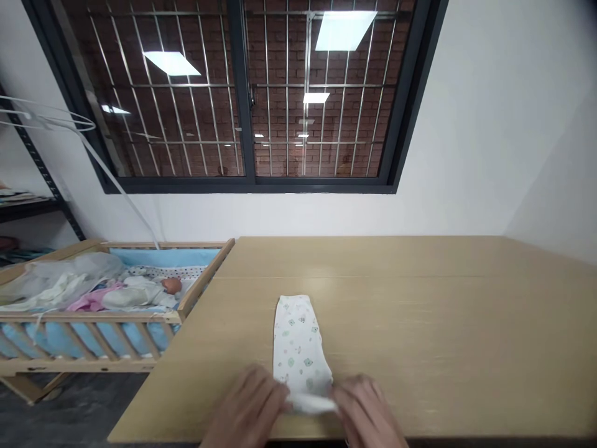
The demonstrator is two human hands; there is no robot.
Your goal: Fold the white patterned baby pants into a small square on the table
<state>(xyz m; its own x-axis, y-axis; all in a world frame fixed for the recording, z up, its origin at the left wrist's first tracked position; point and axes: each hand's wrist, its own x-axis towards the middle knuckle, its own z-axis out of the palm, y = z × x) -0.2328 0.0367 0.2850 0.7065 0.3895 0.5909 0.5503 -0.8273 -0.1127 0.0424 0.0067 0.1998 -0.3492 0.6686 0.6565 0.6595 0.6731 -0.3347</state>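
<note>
A pair of small white baby pants (301, 348), folded lengthwise and printed with green and grey figures, lies on the wooden table (420, 336). The narrow end points away from me, and the wide end is at the table's front edge. My left hand (252, 404) pinches the left corner of that near end. At the right corner, my right hand (364, 410) has its fingers closed on the fabric. Between my hands the near edge is turned up into a plain white band, slightly blurred. My fingertips are partly hidden behind my knuckles.
Left of the table stands a wooden crib (88, 317) with blue lining, holding piled clothes and a doll-like figure (140, 291) with its head to the right. A white stand (125, 193) rises from it. A barred window (252, 180) is behind.
</note>
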